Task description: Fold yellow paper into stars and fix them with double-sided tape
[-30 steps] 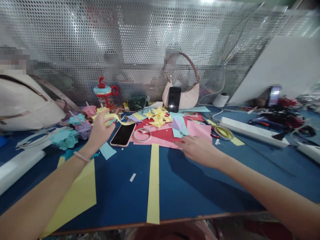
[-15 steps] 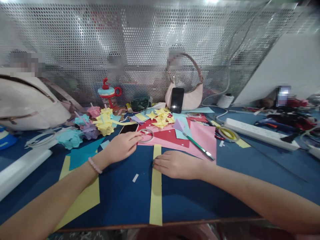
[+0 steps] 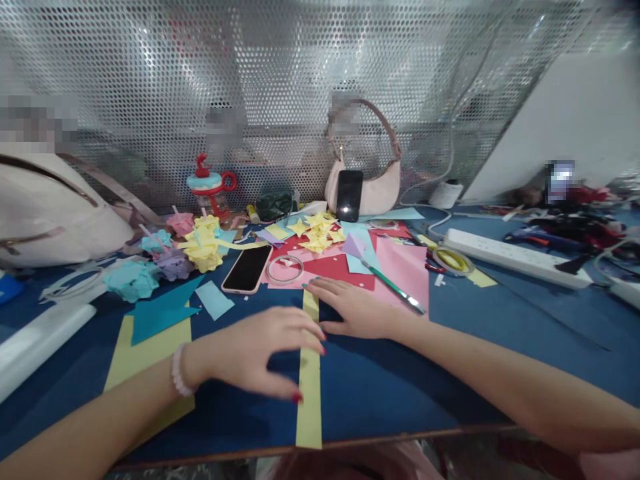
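Note:
A long yellow paper strip (image 3: 310, 393) lies lengthwise on the blue table, its near end at the front edge. My left hand (image 3: 255, 350), with a pale pink bead bracelet at the wrist, is over the strip's middle, fingers spread and holding nothing. At the strip's far end my right hand (image 3: 353, 307) rests flat, fingertips on the paper and thumb apart. Beyond them, a roll of clear tape (image 3: 285, 269) lies beside a phone (image 3: 247, 269). A green-handled craft knife (image 3: 395, 288) lies on pink paper (image 3: 406, 267).
Folded yellow paper stars (image 3: 323, 233) sit behind the tape. Paper flowers (image 3: 133, 280), teal paper (image 3: 165, 310) and a yellow sheet (image 3: 117, 353) are at left. A pink handbag (image 3: 383, 190) with a phone (image 3: 349, 195) against it stands behind. A power strip (image 3: 515, 257) lies at right.
My left hand has left the tape roll and come nearer and rightward, over the strip. My right hand has slid toward the strip's far end, its fingers stretching out.

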Motion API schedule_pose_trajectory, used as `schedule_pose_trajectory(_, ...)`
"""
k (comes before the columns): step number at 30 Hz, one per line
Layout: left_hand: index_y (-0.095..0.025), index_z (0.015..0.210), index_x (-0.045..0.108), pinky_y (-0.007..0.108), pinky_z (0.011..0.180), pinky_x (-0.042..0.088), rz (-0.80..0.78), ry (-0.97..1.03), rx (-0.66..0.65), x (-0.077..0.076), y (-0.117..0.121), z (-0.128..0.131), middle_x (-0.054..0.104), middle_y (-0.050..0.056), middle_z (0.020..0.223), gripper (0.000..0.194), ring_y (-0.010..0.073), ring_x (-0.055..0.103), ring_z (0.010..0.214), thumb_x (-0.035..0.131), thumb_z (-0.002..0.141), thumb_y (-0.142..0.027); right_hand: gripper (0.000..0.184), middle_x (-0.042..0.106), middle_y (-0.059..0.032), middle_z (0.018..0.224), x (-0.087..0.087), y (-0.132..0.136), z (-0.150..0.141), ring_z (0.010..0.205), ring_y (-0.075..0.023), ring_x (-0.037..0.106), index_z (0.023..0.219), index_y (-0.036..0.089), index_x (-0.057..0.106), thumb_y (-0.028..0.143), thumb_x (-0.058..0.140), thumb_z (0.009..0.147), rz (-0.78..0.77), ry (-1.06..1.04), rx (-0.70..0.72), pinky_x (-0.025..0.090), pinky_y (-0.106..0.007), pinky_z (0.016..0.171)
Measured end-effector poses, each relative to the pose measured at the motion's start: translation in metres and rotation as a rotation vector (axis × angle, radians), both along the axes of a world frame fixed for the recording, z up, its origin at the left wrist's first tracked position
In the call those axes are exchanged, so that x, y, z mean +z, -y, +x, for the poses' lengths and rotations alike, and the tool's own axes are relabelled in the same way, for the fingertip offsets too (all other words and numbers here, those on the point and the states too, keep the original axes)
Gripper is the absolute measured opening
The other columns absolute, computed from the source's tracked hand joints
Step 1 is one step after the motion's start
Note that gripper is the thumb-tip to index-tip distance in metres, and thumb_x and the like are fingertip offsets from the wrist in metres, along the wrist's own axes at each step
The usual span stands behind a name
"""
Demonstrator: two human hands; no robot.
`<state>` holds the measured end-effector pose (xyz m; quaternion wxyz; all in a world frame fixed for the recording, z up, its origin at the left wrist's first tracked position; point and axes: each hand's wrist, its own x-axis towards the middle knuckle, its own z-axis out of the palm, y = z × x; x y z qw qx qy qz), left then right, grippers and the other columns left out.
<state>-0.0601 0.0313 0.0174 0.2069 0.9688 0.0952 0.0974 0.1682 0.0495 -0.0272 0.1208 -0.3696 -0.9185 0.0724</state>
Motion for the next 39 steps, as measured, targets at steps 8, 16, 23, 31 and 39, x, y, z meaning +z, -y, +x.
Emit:
schedule_pose_trajectory(8, -0.022, 0.113, 0.054, 0.033, 0.097, 0.029, -0.039, -0.124, -0.116, -0.015, 0.016, 0.012, 0.053, 0.007, 0.122, 0.039, 0.0217, 0.046, 0.112, 0.060, 0.078, -0.039, 0.056, 0.055, -0.0103, 0.122, -0.003, 0.000, -0.004, 0.111, -0.0228, 0.052, 0.129, 0.020, 0.042, 0.025, 0.058, 0.076, -0.105, -0.272, -0.018, 0.044, -0.039, 0.091)
schedule_pose_trajectory(16, -0.019, 0.107, 0.056, 0.030, 0.090, 0.032, 0.031, -0.096, -0.105, -0.022, 0.016, 0.014, 0.058, 0.004, 0.114, 0.030, 0.0194, 0.048, 0.104, 0.058, 0.082, -0.035, 0.050, 0.061, -0.0072, 0.105, 0.002, -0.001, -0.001, 0.090, -0.0134, 0.060, 0.111, 0.017, 0.056, -0.002, 0.040, 0.068, -0.181, -0.508, 0.066, 0.050, -0.028, 0.080)
schedule_pose_trajectory(23, -0.019, 0.096, 0.057, 0.028, 0.085, 0.035, -0.001, -0.037, -0.039, -0.023, 0.018, 0.016, 0.061, 0.004, 0.101, 0.022, 0.0174, 0.052, 0.094, 0.060, 0.080, -0.034, 0.037, 0.052, -0.0103, 0.120, 0.004, 0.004, -0.004, 0.105, -0.0173, 0.056, 0.106, 0.018, 0.058, 0.004, 0.043, 0.075, -0.239, -0.610, 0.130, 0.051, -0.028, 0.078)
schedule_pose_trajectory(31, -0.018, 0.090, 0.059, 0.024, 0.077, 0.041, -0.129, -0.031, -0.026, -0.027, 0.016, 0.016, 0.057, 0.005, 0.087, 0.013, 0.0149, 0.052, 0.083, 0.056, 0.083, -0.029, 0.030, 0.050, -0.0117, 0.123, 0.006, 0.011, -0.006, 0.108, -0.0160, 0.055, 0.107, 0.016, 0.055, 0.009, 0.048, 0.078, -0.470, -0.750, 0.199, 0.049, -0.030, 0.086)
schedule_pose_trajectory(39, -0.015, 0.081, 0.056, 0.024, 0.076, 0.042, -0.551, 0.182, 0.168, -0.019, 0.012, 0.012, 0.052, 0.005, 0.087, 0.017, 0.0130, 0.052, 0.080, 0.047, 0.087, -0.027, 0.020, 0.060, -0.0098, 0.105, 0.004, 0.009, -0.010, 0.097, -0.0154, 0.060, 0.088, 0.015, 0.062, 0.009, 0.048, 0.076, -0.360, -0.751, 0.066, 0.051, -0.029, 0.081)
